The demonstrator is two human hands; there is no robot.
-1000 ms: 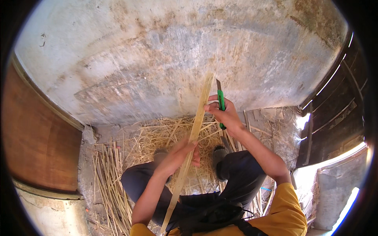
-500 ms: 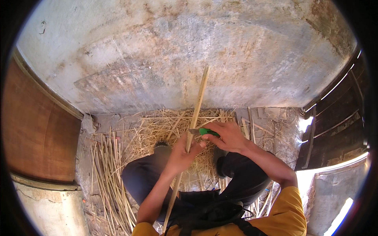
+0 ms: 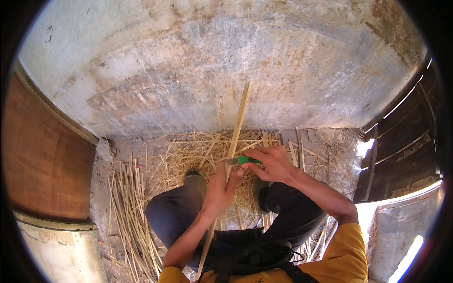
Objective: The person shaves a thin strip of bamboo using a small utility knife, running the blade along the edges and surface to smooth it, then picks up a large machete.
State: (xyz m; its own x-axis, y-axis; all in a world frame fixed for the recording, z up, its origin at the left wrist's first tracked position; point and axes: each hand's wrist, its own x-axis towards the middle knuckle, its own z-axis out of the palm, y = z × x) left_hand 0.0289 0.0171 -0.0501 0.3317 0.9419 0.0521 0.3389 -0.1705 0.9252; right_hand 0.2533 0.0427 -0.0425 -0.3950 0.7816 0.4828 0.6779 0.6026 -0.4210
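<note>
A long pale strip of split bamboo or wood (image 3: 240, 118) runs from beside my body up and away toward the wall. My left hand (image 3: 219, 191) is closed around it near its middle. In my right hand (image 3: 272, 163) is a green-handled knife (image 3: 247, 160), gripped between thumb and fingers. Its short blade points left and lies against the strip, just beyond my left fingers. My left thumb is close to my right thumb, below the knife. Where exactly the edge meets the strip is too small to make out.
Pale shavings (image 3: 184, 155) cover the floor between and beyond my feet. A bundle of long thin strips (image 3: 130, 214) lies at my left, more beside my right leg. Ahead rises a stained wall (image 3: 226, 61); a brown panel (image 3: 47, 160) stands left, dark boards (image 3: 401, 151) right.
My left hand has shifted slightly up and left along the strip. The knife and right hand have moved a little toward me, and the strip's far end has dipped slightly.
</note>
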